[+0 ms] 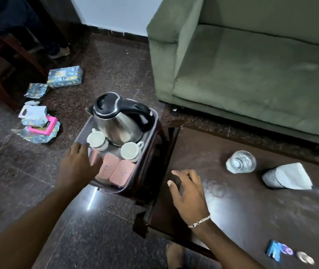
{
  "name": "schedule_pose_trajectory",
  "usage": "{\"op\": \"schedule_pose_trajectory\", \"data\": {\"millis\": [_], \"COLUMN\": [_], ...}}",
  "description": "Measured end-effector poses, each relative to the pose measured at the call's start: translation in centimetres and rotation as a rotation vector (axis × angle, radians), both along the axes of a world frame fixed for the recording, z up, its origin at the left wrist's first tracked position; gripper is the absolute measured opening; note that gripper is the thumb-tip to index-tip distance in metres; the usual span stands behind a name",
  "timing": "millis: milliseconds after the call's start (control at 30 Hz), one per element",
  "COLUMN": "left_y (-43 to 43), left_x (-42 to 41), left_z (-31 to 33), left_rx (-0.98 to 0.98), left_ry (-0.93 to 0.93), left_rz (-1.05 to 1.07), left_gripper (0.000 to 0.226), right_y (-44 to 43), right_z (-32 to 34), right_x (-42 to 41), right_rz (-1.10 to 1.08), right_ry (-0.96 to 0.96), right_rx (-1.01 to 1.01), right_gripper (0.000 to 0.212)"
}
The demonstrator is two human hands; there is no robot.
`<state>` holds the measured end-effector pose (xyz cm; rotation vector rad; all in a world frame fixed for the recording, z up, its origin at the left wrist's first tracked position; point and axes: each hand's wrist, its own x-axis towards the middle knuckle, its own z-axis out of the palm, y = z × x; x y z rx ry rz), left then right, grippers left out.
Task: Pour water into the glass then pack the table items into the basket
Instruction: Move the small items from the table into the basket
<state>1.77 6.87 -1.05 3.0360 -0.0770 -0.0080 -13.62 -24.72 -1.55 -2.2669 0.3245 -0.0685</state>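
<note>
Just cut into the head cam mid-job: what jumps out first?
A steel electric kettle stands at the far end of the basket, beside the table's left end, with two white cups and pink boxes before it. The left hand reaches over the basket's near-left rim; the right hand spreads open above the table's edge. A clear glass stands on the table, unpacked.

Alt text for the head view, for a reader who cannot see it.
A person's left hand reaches over a basket holding a kettle, two white cups and pink boxes, while the open right hand is at the edge of the wooden table. A glass and a tissue holder are on it.
</note>
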Motion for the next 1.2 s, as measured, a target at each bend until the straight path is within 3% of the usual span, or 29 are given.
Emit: {"op": "schedule_pose_trajectory", "data": {"millis": [67, 167, 367, 500, 700, 1067, 1200], "left_y": [-3.6, -11.4, -29.5, -39.3, -47.5, -50.3, -49.8], "left_x": [-1.3, -4.4, -14.6, -21.7, -30.3, -34.9, -33.7], "left_z": [0.3, 0.0, -3.4, -6.0, -9.2, -11.0, -10.7], "left_rx": [-0.069, -0.234, -0.388, -0.337, -0.174, -0.108, -0.180], "left_ry": [-0.132, -0.134, 0.255, 0.548, 0.765, 0.690, 0.713], "left_rz": [-0.125, -0.331, -0.677, -0.797, -0.697, -0.507, -0.499], "left_gripper": [0.066, 0.064, 0.058, 0.061, 0.059, 0.050, 0.046], "right_y": [-3.2, -7.6, -16.6, -22.4, -28.0, -31.5, -31.6], "right_z": [-0.3, -0.8, -2.3, -3.5, -5.5, -10.7, -11.5], "right_x": [-2.0, -5.6, -14.5, -20.9, -28.4, -30.2, -29.1], "right_rz": [-0.047, -0.127, -0.316, -0.409, -0.540, -0.463, -0.429], "right_ry": [0.006, 0.016, 0.098, 0.180, 0.245, 0.489, 0.492], "right_rx": [0.000, -0.002, 0.020, -0.004, -0.073, -0.051, -0.081], "right_gripper": [0.027, 0.027, 0.021, 0.020, 0.027, 0.047, 0.037]}}
